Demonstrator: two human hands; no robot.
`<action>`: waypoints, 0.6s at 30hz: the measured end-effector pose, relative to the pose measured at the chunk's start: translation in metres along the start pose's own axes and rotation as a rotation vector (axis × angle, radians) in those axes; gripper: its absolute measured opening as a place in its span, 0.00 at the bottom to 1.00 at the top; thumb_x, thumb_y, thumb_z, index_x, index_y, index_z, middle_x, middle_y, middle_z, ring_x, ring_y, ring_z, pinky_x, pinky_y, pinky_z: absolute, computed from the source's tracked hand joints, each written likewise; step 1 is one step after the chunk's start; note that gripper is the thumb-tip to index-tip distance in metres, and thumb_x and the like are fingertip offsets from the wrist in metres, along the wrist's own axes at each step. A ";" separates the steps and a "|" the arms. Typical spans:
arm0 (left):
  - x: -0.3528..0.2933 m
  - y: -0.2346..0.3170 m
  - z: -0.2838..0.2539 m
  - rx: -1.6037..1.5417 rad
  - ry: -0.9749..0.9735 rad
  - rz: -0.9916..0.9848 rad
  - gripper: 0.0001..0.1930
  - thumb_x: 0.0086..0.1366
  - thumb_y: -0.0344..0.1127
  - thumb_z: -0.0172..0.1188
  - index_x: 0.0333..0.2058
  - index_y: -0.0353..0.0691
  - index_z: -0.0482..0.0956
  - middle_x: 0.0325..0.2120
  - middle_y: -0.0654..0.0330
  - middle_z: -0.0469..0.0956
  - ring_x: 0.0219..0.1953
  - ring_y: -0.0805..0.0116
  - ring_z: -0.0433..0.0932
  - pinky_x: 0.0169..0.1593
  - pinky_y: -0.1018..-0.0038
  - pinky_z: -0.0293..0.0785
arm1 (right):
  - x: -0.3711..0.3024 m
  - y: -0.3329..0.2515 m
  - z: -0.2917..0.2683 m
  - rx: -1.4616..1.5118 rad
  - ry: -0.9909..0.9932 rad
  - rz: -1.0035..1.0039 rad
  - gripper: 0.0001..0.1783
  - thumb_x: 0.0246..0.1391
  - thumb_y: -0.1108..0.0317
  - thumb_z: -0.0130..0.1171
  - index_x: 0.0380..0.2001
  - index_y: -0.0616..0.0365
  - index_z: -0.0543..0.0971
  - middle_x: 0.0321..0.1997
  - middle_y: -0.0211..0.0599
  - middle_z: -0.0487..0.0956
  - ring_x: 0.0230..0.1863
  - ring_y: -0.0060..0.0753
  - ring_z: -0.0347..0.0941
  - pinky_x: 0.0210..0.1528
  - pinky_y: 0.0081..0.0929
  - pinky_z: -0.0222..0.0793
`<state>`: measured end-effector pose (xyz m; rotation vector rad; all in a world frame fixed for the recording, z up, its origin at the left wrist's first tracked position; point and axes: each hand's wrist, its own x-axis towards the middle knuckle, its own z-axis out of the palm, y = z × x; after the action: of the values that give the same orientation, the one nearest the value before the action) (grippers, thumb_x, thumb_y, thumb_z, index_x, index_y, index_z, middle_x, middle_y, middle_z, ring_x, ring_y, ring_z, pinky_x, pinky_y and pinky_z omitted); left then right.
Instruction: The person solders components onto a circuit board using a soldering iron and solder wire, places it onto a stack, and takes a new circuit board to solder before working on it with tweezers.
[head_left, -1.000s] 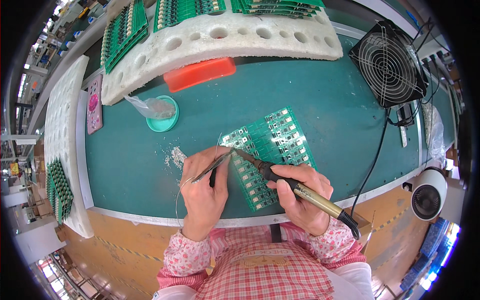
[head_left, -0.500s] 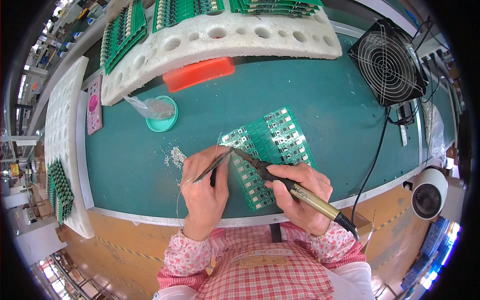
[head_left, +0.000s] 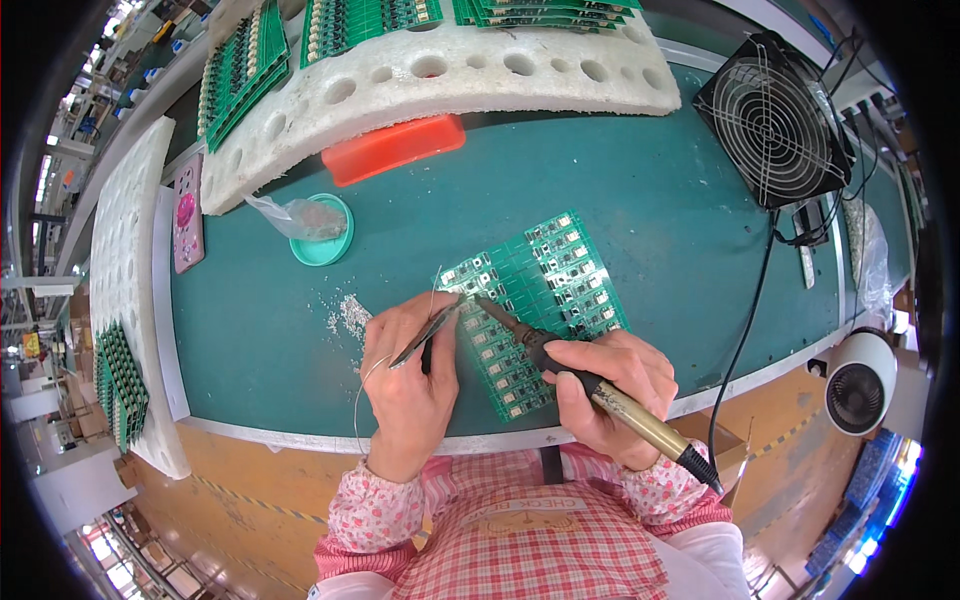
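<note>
A green circuit board panel with rows of small components lies tilted on the table in front of me. My left hand is closed on metal tweezers, their points at the panel's upper left part. A thin solder wire also runs through the left fingers, looping down beside the wrist. My right hand grips a soldering iron with a black and gold handle. Its tip hovers over or rests on the board just right of the tweezer points; contact is too small to tell.
Small silvery bits lie left of my left hand. Behind them is a turquoise round lid holding a plastic bag. A red tray sits before white foam bearing boards. A black fan stands far right, with the iron's cable nearby.
The soldering iron and my right hand have shifted slightly right, so the tip is a little farther from the tweezer points. My left hand is nearly still.
</note>
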<state>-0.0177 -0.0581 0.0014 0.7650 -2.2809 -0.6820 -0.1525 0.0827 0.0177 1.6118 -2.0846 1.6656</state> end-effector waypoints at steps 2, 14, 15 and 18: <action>0.000 0.000 0.000 -0.001 0.001 -0.002 0.12 0.56 0.19 0.64 0.39 0.36 0.80 0.36 0.57 0.82 0.36 0.56 0.79 0.43 0.67 0.72 | -0.001 0.000 0.002 0.020 0.040 0.018 0.13 0.46 0.74 0.66 0.38 0.59 0.81 0.21 0.31 0.80 0.19 0.29 0.73 0.22 0.25 0.68; -0.002 0.000 0.000 -0.009 -0.013 -0.040 0.11 0.57 0.19 0.63 0.39 0.35 0.81 0.36 0.57 0.82 0.37 0.56 0.79 0.44 0.67 0.73 | -0.005 0.004 0.004 0.032 0.085 0.001 0.11 0.48 0.73 0.66 0.37 0.60 0.81 0.20 0.32 0.80 0.18 0.27 0.73 0.20 0.23 0.67; -0.002 0.000 0.000 -0.015 -0.015 -0.051 0.10 0.57 0.19 0.63 0.39 0.35 0.81 0.37 0.57 0.82 0.37 0.56 0.79 0.44 0.67 0.73 | -0.006 0.004 0.005 0.057 0.124 0.034 0.15 0.40 0.77 0.68 0.36 0.59 0.84 0.20 0.32 0.78 0.17 0.31 0.73 0.20 0.25 0.67; -0.002 0.002 0.000 -0.014 -0.012 -0.078 0.10 0.58 0.19 0.63 0.39 0.35 0.81 0.37 0.56 0.82 0.38 0.56 0.79 0.43 0.67 0.73 | -0.007 0.003 0.005 0.052 0.117 0.042 0.15 0.40 0.77 0.68 0.36 0.59 0.84 0.20 0.32 0.78 0.17 0.31 0.73 0.20 0.25 0.68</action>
<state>-0.0168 -0.0549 0.0022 0.8486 -2.2650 -0.7393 -0.1493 0.0834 0.0096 1.4549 -2.0498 1.7941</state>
